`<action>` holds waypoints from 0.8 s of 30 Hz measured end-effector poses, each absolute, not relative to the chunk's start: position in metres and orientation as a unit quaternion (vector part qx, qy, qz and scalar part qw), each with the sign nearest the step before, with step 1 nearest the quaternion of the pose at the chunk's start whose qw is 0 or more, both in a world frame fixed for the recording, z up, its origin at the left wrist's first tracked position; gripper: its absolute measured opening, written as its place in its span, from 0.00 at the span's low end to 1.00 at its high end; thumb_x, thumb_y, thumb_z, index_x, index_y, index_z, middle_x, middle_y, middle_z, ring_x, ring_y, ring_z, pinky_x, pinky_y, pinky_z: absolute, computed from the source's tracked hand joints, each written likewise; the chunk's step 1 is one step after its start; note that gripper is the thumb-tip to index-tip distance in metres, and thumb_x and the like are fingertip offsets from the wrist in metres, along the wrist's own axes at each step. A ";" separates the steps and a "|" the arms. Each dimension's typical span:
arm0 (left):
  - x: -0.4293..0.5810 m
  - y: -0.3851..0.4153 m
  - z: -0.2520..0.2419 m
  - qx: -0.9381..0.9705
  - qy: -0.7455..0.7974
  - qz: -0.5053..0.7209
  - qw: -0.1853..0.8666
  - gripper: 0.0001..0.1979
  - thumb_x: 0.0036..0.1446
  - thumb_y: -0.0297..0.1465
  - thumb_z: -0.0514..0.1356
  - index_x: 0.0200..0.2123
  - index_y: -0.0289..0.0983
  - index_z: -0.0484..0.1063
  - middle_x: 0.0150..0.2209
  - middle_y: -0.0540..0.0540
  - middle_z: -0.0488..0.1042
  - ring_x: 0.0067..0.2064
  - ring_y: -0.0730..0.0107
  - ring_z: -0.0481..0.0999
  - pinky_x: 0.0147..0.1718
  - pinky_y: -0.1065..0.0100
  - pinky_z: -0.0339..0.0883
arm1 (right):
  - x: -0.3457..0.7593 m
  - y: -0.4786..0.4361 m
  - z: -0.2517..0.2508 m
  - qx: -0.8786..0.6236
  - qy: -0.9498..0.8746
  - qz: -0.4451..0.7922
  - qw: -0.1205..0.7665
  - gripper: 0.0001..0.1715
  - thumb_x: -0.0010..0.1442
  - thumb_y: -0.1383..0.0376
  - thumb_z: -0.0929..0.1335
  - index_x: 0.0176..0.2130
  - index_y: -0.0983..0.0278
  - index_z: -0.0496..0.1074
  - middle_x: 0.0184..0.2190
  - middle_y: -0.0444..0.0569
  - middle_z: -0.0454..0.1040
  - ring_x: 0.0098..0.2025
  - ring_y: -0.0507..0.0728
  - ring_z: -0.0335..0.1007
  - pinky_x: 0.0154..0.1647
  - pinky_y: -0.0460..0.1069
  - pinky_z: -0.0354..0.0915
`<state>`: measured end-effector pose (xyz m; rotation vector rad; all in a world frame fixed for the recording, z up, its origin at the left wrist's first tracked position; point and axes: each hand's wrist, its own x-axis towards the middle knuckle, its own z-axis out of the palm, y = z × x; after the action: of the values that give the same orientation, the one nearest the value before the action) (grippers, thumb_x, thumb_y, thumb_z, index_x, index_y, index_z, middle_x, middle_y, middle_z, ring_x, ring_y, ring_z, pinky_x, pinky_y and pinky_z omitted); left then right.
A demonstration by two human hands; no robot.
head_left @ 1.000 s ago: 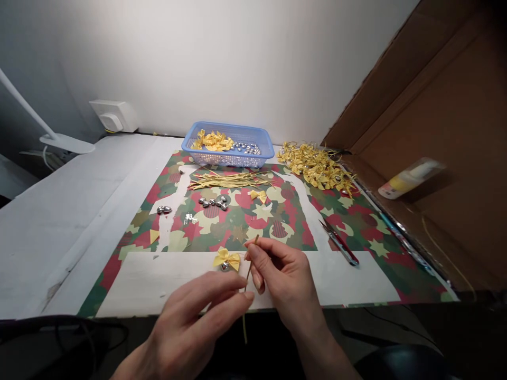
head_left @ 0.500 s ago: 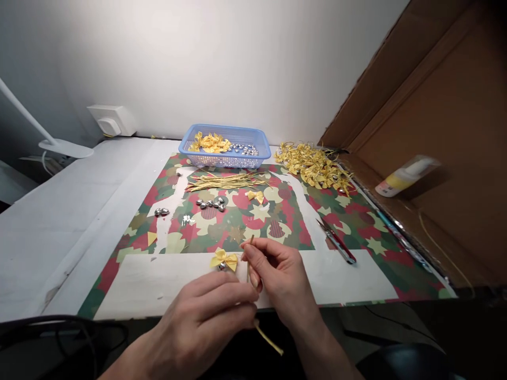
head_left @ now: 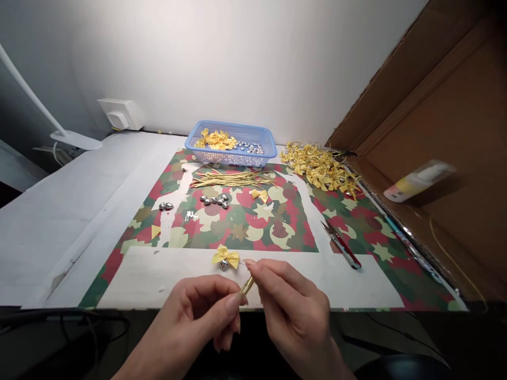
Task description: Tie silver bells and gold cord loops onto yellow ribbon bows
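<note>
Between my two hands runs a short doubled length of gold cord [head_left: 246, 286]. My left hand [head_left: 194, 311] pinches its lower end between thumb and forefinger. The fingertips of my right hand [head_left: 295, 306] close on its upper end. Just beyond them, on the white paper strip [head_left: 174, 266], lies a yellow ribbon bow [head_left: 226, 255] with a silver jingle bell [head_left: 224, 264] under it. Farther back on the patterned sheet are several loose bells [head_left: 214, 200], another yellow bow [head_left: 260, 196] and a bundle of gold cords [head_left: 229, 179].
A blue basket [head_left: 202, 157] with bows and bells stands against the wall. To its right is a heap of belled bows [head_left: 320, 166]. Thread snips [head_left: 341, 245] lie at the right, near a bottle [head_left: 415, 182] and a cardboard side [head_left: 447, 105]. A lamp [head_left: 75, 140] stands left.
My left hand has turned so its thumb shows, and my right hand has come lower. The cord, which hung below my left hand, is now folded between my fingertips.
</note>
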<state>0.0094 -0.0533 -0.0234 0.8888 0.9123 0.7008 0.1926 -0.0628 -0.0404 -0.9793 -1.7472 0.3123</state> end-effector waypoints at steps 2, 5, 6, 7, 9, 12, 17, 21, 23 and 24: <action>0.010 -0.053 -0.019 0.401 0.441 0.314 0.739 0.17 0.60 0.43 0.69 0.29 0.35 0.79 0.20 0.52 0.72 0.22 0.78 0.67 0.23 0.77 0.62 | 0.195 -0.065 -0.038 -0.387 -0.764 0.080 0.511 0.28 0.64 0.82 0.66 0.59 0.66 0.74 0.44 0.55 0.81 0.42 0.56 0.80 0.40 0.48 0.76; 0.008 -0.053 -0.015 0.406 0.453 0.312 0.730 0.18 0.59 0.44 0.69 0.30 0.34 0.81 0.20 0.52 0.72 0.22 0.77 0.66 0.23 0.76 0.62 | 0.195 -0.065 -0.034 -0.377 -0.799 0.015 0.468 0.22 0.65 0.80 0.67 0.57 0.72 0.74 0.43 0.58 0.82 0.40 0.59 0.79 0.39 0.52 0.76; 0.007 -0.054 -0.015 0.412 0.450 0.314 0.727 0.17 0.59 0.44 0.69 0.30 0.35 0.81 0.21 0.51 0.73 0.22 0.77 0.67 0.24 0.76 0.62 | 0.195 -0.064 -0.033 -0.376 -0.807 0.002 0.455 0.20 0.66 0.78 0.67 0.56 0.72 0.74 0.43 0.58 0.83 0.39 0.60 0.79 0.39 0.53 0.76; 0.005 -0.054 -0.016 0.418 0.445 0.316 0.726 0.17 0.60 0.44 0.69 0.31 0.35 0.81 0.21 0.51 0.73 0.23 0.76 0.67 0.24 0.76 0.62 | 0.195 -0.064 -0.032 -0.374 -0.813 -0.008 0.446 0.18 0.67 0.78 0.67 0.55 0.73 0.74 0.42 0.58 0.83 0.38 0.60 0.79 0.39 0.54 0.76; 0.001 -0.055 -0.020 0.429 0.434 0.319 0.725 0.15 0.61 0.43 0.68 0.32 0.36 0.82 0.22 0.51 0.74 0.24 0.75 0.68 0.25 0.75 0.63 | 0.194 -0.063 -0.031 -0.372 -0.817 -0.020 0.440 0.17 0.67 0.77 0.67 0.54 0.73 0.75 0.41 0.58 0.83 0.37 0.60 0.79 0.38 0.54 0.75; -0.004 -0.057 -0.024 0.426 0.428 0.317 0.731 0.14 0.62 0.42 0.67 0.35 0.37 0.83 0.24 0.50 0.74 0.26 0.74 0.68 0.27 0.74 0.64 | 0.192 -0.062 -0.030 -0.368 -0.819 -0.020 0.440 0.16 0.67 0.77 0.67 0.53 0.74 0.75 0.39 0.57 0.83 0.36 0.60 0.78 0.36 0.54 0.75; -0.008 -0.056 -0.023 0.448 0.428 0.301 0.725 0.16 0.62 0.44 0.66 0.33 0.37 0.82 0.23 0.52 0.71 0.26 0.74 0.67 0.28 0.74 0.62 | 0.193 -0.062 -0.032 -0.356 -0.834 -0.001 0.422 0.18 0.66 0.78 0.66 0.55 0.76 0.74 0.40 0.60 0.83 0.36 0.61 0.75 0.33 0.54 0.73; -0.009 -0.054 -0.024 0.462 0.434 0.283 0.720 0.16 0.64 0.44 0.65 0.32 0.37 0.80 0.22 0.53 0.68 0.26 0.74 0.64 0.27 0.73 0.60 | 0.195 -0.062 -0.034 -0.344 -0.844 0.009 0.411 0.20 0.66 0.78 0.66 0.57 0.78 0.73 0.41 0.63 0.82 0.36 0.62 0.73 0.32 0.56 0.72; -0.008 -0.053 -0.025 0.466 0.434 0.275 0.720 0.17 0.64 0.44 0.65 0.32 0.37 0.80 0.21 0.54 0.68 0.25 0.74 0.64 0.27 0.73 0.59 | 0.196 -0.062 -0.034 -0.343 -0.846 0.014 0.407 0.20 0.67 0.78 0.65 0.57 0.78 0.72 0.39 0.62 0.82 0.35 0.61 0.72 0.31 0.55 0.72; -0.008 -0.052 -0.025 0.468 0.436 0.272 0.719 0.17 0.64 0.45 0.64 0.32 0.37 0.80 0.21 0.54 0.67 0.25 0.74 0.64 0.27 0.73 0.59 | 0.195 -0.062 -0.033 -0.345 -0.847 0.015 0.404 0.19 0.67 0.77 0.65 0.57 0.78 0.73 0.39 0.62 0.82 0.35 0.61 0.72 0.31 0.55 0.71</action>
<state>-0.0082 -0.0521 -0.0252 1.0342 0.9633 0.6007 0.1954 -0.0621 -0.0332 -0.8701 -2.1389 0.0391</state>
